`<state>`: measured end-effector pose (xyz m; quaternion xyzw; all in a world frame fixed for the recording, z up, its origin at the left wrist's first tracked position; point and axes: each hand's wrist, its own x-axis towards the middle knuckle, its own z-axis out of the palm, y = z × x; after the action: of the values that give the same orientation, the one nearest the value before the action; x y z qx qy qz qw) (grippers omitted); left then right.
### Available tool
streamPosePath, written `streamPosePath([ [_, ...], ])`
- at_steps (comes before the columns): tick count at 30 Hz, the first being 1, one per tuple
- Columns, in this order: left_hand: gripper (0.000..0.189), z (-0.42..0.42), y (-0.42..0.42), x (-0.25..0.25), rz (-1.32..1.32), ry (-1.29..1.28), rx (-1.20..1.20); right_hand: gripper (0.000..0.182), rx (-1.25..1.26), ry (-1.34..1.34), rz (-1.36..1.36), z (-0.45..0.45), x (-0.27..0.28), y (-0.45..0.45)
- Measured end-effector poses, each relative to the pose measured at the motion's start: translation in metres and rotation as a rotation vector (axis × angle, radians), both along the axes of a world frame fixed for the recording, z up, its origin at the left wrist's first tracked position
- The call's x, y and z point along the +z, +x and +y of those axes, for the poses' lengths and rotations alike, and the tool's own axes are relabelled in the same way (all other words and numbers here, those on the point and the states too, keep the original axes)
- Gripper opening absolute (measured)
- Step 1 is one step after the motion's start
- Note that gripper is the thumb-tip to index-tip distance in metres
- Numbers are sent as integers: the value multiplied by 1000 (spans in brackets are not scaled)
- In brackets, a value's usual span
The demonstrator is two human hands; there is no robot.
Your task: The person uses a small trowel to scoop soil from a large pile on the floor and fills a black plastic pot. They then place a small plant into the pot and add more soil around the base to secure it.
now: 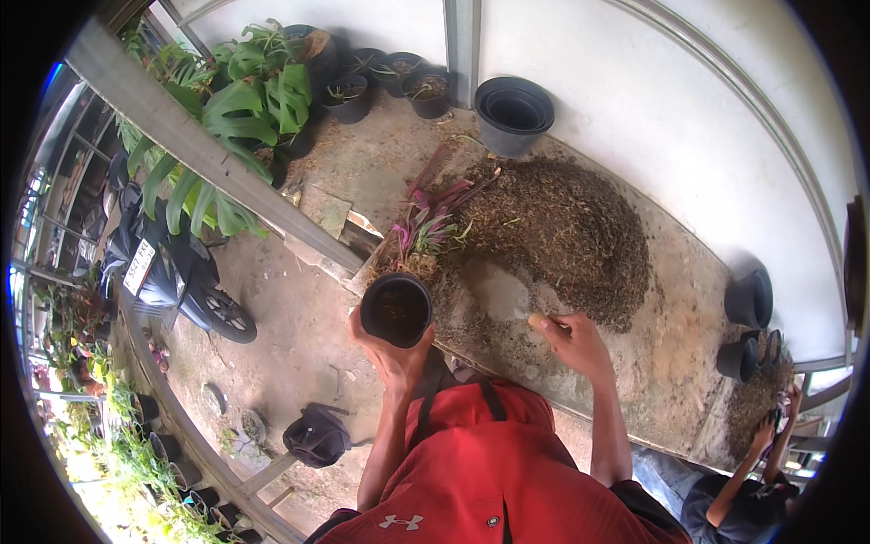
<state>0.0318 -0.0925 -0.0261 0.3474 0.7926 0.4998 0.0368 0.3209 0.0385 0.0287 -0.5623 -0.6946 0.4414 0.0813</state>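
My left hand (394, 357) grips a round black plastic plant pot (411, 333) around its sides, its mouth facing up. Some brown matter shows in the pot's dark bottom. In my right hand (578, 343) is the handle end of what looks like a hand trowel, its pale grey blade (499, 291) blurred low over the surface. Beyond the blade lies a heap of dark potting mix (571, 231). Uprooted purple-and-green leafy plants (428, 231) with matted roots lie just past the pot, left of the heap.
Nested black pots (513, 119) stand against the white wall; more pots (747, 299) lie right. A monstera (251, 109) grows at upper left, behind a metal beam (224, 149). A motorcycle (183, 265) and a dark bag (316, 435) are left. Another person (741, 496) works at lower right.
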Motion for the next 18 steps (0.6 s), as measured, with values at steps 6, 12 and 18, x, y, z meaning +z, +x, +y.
streamPosePath([
  [6,131,-2,-1,-1,1,0,-15,49,281,-261,-41,-11,28,18],
  [12,131,-4,0,-5,0,0,-18,39,295,-364,-55,-4,30,39],
  [18,130,-3,1,-3,29,-45,-13,47,-64,-149,-13,3,14,40],
])
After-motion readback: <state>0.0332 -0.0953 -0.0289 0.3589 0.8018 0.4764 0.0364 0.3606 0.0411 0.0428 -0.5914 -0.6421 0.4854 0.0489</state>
